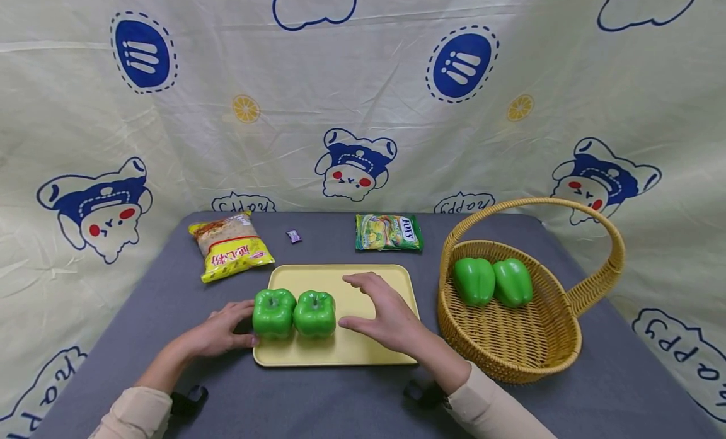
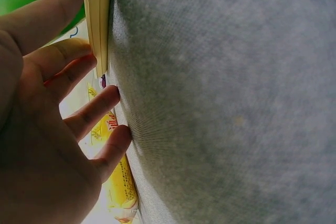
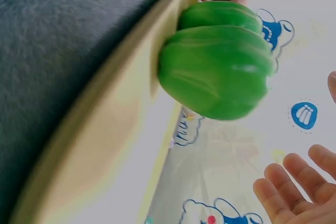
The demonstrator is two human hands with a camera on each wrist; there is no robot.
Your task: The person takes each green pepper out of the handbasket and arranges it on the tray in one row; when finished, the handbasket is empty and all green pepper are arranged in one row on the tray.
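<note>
Two green bell peppers, a left one [image 1: 274, 313] and a right one [image 1: 315, 314], stand side by side on the left half of a pale yellow tray [image 1: 377, 354]. My left hand [image 1: 225, 329] is at the tray's left end, fingers spread and lightly bent beside the left pepper. In the left wrist view its thumb and upper fingers lie at the tray's edge [image 2: 100, 24]; contact with the pepper cannot be made out. Over the tray, my right hand [image 1: 386, 313] is spread with nothing in it, apart from the right pepper.
At the right stands a wicker basket [image 1: 510, 363] with a tall handle, holding two more green peppers [image 1: 474, 281]. Behind the tray lie a yellow food bag [image 1: 235, 250], a small purple packet [image 1: 293, 236] and a green packet [image 1: 388, 232]. A printed curtain [image 1: 283, 155] hangs behind the table.
</note>
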